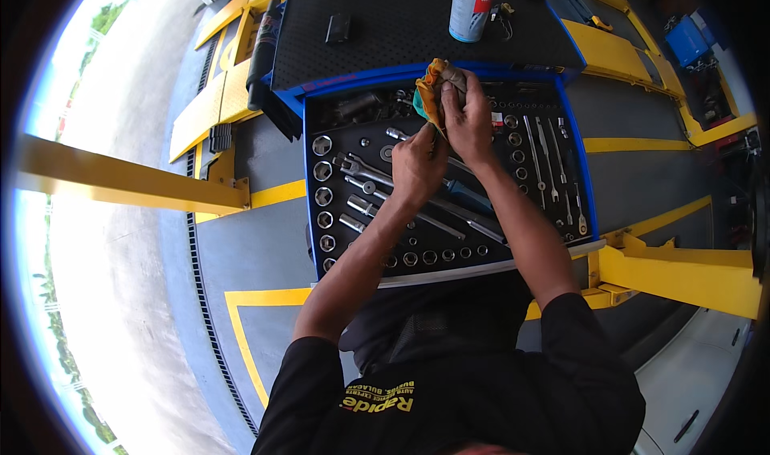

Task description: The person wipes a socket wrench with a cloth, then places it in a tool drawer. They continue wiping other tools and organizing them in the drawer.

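Both my hands are raised over an open tool drawer (449, 269) and close around a crumpled cloth rag (433, 94), orange with green and greyish-brown parts. My left hand (419, 164) is closed at the rag's lower end. Higher up and to the right, my right hand (469, 118) pinches its upper part. Whether the rag wraps anything I cannot tell. Beneath my hands, a black liner holds a column of sockets (324, 196) on the left, a long ratchet handle (365, 168) in the middle, and slim wrenches (553, 160) on the right.
Above the drawer, the cabinet's black top (385, 30) carries a spray can (473, 6) and a small black box (338, 28). Yellow lift arms (132, 178) reach in on the left and right (682, 274). A white car (690, 383) stands at lower right.
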Tool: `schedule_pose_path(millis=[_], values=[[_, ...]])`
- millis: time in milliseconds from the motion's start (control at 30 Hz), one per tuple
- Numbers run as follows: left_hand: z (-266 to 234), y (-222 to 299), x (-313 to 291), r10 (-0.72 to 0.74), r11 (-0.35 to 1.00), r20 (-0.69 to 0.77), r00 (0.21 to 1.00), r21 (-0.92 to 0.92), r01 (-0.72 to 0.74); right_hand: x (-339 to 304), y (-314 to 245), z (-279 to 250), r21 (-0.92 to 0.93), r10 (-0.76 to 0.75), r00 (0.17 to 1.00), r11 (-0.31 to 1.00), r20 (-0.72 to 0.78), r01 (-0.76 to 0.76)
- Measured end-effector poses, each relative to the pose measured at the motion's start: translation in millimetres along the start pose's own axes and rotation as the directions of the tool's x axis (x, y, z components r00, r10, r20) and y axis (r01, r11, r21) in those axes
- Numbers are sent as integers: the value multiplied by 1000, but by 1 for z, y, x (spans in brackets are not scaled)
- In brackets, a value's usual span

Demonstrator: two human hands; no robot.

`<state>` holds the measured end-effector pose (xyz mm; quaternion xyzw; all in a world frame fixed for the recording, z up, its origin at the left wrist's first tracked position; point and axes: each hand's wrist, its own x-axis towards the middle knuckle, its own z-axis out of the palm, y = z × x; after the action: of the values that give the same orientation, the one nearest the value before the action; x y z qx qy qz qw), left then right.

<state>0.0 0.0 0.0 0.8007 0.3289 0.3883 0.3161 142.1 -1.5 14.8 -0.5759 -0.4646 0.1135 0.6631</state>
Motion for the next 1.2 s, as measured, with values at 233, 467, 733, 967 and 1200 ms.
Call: schedule_pose_path(millis=[233,467,733,967,1200], values=[[7,8,4,44,999,-31,999,-7,-44,18,26,-23,615,449,889,677,92,-405],[7,-3,10,13,1000,-102,995,-12,-14,12,-13,-26,419,309,885,793,347,-441],[-3,-9,-1,-37,995,1,999,-95,37,-1,-4,-8,54,9,972,998,234,-23],[6,-1,2,11,999,-27,1000,-36,-12,5,10,-15,78,112,990,990,86,-119],[-4,-24,7,45,995,-69,997,95,-38,-4,-5,-2,98,-25,937,995,350,-11]])
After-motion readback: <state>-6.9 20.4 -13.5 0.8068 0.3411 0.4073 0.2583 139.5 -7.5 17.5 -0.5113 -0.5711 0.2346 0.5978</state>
